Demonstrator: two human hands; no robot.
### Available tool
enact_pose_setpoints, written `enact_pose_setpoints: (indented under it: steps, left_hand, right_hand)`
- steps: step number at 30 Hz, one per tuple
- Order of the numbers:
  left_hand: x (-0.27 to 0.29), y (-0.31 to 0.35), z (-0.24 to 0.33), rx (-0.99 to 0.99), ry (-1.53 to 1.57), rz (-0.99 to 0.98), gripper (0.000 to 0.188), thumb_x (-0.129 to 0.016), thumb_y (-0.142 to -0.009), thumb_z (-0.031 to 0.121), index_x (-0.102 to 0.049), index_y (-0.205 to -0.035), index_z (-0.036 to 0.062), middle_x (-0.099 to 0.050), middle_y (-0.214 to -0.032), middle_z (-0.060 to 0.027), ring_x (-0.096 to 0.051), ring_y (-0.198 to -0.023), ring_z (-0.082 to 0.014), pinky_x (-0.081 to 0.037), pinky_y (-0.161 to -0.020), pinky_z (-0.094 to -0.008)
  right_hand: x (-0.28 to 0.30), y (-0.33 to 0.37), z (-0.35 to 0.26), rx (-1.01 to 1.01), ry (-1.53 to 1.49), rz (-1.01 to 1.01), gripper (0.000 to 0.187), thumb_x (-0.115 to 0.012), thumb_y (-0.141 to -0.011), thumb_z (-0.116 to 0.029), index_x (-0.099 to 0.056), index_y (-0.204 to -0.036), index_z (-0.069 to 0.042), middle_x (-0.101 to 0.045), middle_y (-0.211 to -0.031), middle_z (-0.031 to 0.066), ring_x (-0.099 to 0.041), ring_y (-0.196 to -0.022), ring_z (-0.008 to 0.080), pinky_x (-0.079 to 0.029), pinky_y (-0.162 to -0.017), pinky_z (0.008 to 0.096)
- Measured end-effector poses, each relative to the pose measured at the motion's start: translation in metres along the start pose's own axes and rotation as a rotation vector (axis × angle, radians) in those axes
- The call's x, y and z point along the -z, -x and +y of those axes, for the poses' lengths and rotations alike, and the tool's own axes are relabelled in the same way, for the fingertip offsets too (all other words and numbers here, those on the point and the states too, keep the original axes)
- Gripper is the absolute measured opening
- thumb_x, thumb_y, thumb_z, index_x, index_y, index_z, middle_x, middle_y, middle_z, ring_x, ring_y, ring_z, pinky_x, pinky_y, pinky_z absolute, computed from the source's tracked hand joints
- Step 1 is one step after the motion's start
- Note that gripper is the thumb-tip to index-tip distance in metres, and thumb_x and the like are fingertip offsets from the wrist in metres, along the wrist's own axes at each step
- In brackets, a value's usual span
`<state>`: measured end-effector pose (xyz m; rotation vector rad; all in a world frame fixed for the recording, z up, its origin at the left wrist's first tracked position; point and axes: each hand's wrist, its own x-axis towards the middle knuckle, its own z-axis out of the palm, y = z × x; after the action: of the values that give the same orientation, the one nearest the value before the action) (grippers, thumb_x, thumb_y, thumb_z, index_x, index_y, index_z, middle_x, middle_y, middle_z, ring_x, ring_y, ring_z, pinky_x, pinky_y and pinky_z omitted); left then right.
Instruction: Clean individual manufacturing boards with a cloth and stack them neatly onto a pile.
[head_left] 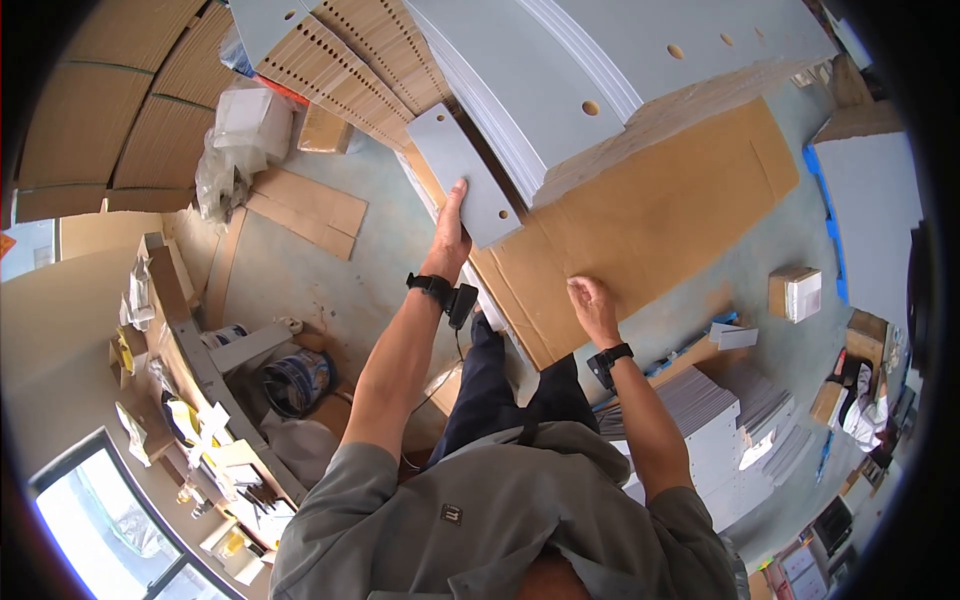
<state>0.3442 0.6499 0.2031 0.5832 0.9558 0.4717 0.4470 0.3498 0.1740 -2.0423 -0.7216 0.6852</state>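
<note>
My left hand (453, 232) is closed on the near part of a narrow grey board (462, 172) with a round hole near each end. Its thumb lies on the board's top face; the other fingers are mostly hidden. The board rests beside a tall stack of larger grey panels (520, 75), at the edge of a brown cardboard sheet (640, 235). Over the near part of that sheet is my right hand (594, 308), its fingers curled together with nothing visible in them. Each wrist wears a black strapped device.
Boards with rows of holes (345, 75) stand at the far left of the stack. Flat cardboard (310, 210) lies on the floor to the left, near a dark bucket (298, 382). To the right are a small box (795, 293) and stacked grey boards (690, 420).
</note>
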Motion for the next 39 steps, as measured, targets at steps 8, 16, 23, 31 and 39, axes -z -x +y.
enact_pose_setpoints:
  steps: [8, 16, 23, 31, 39]
  left_hand:
    - [-0.010, -0.024, -0.006, -0.052, -0.023, -0.014, 0.064, -0.069, -0.092, 0.052, -0.053, -0.136, 0.0082, -0.061, -0.129, -0.0096, -0.057, -0.121, -0.0251, -0.046, -0.107, -0.0424]
    - [-0.019, -0.016, 0.005, -0.011, -0.195, 0.106, 0.076, -0.067, -0.093, 0.055, -0.042, -0.148, 0.0078, -0.050, -0.144, -0.0096, -0.044, -0.136, -0.0266, -0.036, -0.116, -0.0435]
    - [-0.006, -0.026, 0.024, -0.019, -0.211, 0.060, 0.090, -0.050, -0.094, 0.070, -0.037, -0.152, 0.0026, -0.043, -0.151, -0.0113, -0.042, -0.135, -0.0264, -0.029, -0.115, -0.0402]
    - [-0.015, -0.016, 0.038, 0.113, -0.156, -0.040, 0.091, -0.048, -0.094, 0.067, -0.034, -0.151, -0.0021, -0.039, -0.154, -0.0141, -0.036, -0.143, -0.0309, -0.025, -0.121, -0.0437]
    - [-0.013, -0.032, 0.032, 0.033, -0.069, -0.115, 0.068, -0.034, -0.104, 0.055, -0.035, -0.152, 0.0076, -0.038, -0.155, -0.0103, -0.034, -0.143, -0.0299, -0.026, -0.120, -0.0447]
  right_hand:
    - [-0.012, -0.012, 0.012, -0.130, -0.204, -0.011, 0.021, -0.068, -0.097, -0.024, -0.071, -0.108, -0.006, -0.074, -0.098, 0.0102, -0.070, -0.089, 0.0204, -0.055, -0.080, 0.0323]
    - [-0.039, -0.046, -0.037, -0.408, -0.874, -0.193, 0.043, -0.064, -0.100, -0.033, -0.061, -0.126, 0.001, -0.069, -0.110, 0.0078, -0.067, -0.100, 0.0193, -0.053, -0.087, 0.0330]
    - [-0.086, -0.069, -0.074, -0.657, -1.211, -0.090, 0.042, -0.058, -0.102, -0.021, -0.052, -0.138, -0.001, -0.061, -0.130, 0.0085, -0.060, -0.117, 0.0202, -0.046, -0.104, 0.0363]
    - [-0.093, -0.081, -0.102, -0.634, -1.249, -0.036, 0.042, -0.049, -0.093, -0.001, -0.056, -0.135, -0.006, -0.058, -0.132, 0.0063, -0.055, -0.117, 0.0173, -0.042, -0.102, 0.0318]
    - [-0.105, -0.099, -0.135, -0.540, -1.079, -0.002, 0.053, -0.058, -0.098, -0.012, -0.041, -0.148, -0.004, -0.055, -0.143, 0.0074, -0.049, -0.132, 0.0181, -0.040, -0.109, 0.0302]
